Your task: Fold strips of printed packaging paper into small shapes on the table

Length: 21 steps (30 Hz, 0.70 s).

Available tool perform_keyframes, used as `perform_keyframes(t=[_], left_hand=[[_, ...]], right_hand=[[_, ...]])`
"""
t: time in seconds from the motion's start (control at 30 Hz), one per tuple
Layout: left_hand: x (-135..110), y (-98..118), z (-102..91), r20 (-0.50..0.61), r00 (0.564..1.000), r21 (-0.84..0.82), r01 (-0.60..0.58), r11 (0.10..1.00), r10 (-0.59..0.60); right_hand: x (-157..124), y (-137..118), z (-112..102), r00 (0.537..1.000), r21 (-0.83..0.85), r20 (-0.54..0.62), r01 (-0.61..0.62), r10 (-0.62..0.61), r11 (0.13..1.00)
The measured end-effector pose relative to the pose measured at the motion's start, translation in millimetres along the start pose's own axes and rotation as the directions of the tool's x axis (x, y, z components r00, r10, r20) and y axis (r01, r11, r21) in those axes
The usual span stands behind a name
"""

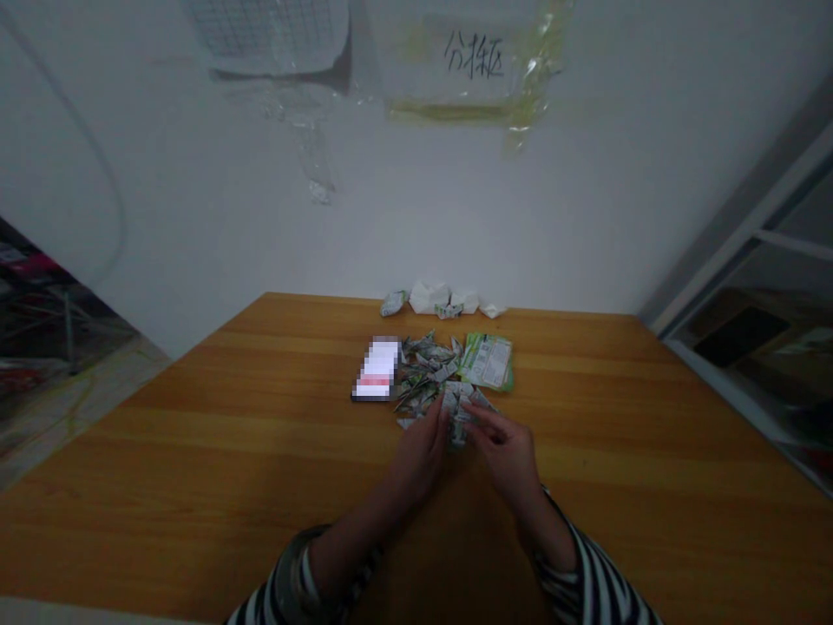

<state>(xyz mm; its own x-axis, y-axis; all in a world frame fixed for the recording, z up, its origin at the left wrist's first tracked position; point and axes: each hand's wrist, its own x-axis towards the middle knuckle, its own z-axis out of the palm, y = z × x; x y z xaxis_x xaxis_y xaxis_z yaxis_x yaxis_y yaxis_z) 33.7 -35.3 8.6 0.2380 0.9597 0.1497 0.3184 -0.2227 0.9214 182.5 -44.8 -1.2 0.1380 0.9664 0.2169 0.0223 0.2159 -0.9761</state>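
Between both hands, low over the table, is a folded piece of printed paper [458,427] with grey-white and greenish print. My left hand [422,447] is closed on its left side, with the fingers pressed together. From the right, my right hand [508,447] pinches it between thumb and fingers. Just beyond lies a loose pile of folded printed paper pieces [426,358], angular and overlapping. A stack of flat green-and-white printed sheets [488,360] sits right of the pile. The fingertips partly cover the held paper, so its exact folds cannot be made out.
A phone [377,369] with a lit, blurred screen lies left of the pile. Crumpled white tissues [429,298] and a crumpled printed wrapper [393,303] rest along the back edge of the wooden table [227,469]. Behind stands a wall with taped papers; a framed glass panel is at right.
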Motion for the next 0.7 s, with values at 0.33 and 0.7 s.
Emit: perform_keyframes(t=[0.33, 0.7], left_hand=[[-9, -1, 15.1, 0.073, 0.997, -0.026, 0.011, 1.000, -0.009], [-12, 1, 20.8, 0.117, 0.993, -0.132, 0.043, 0.990, -0.027]], right_hand=[[-8, 3, 19, 0.994, 0.234, -0.085, -0.049, 0.071, 0.971], [-25, 5, 39, 0.998, 0.215, -0.052, 0.030, -0.020, 0.976]])
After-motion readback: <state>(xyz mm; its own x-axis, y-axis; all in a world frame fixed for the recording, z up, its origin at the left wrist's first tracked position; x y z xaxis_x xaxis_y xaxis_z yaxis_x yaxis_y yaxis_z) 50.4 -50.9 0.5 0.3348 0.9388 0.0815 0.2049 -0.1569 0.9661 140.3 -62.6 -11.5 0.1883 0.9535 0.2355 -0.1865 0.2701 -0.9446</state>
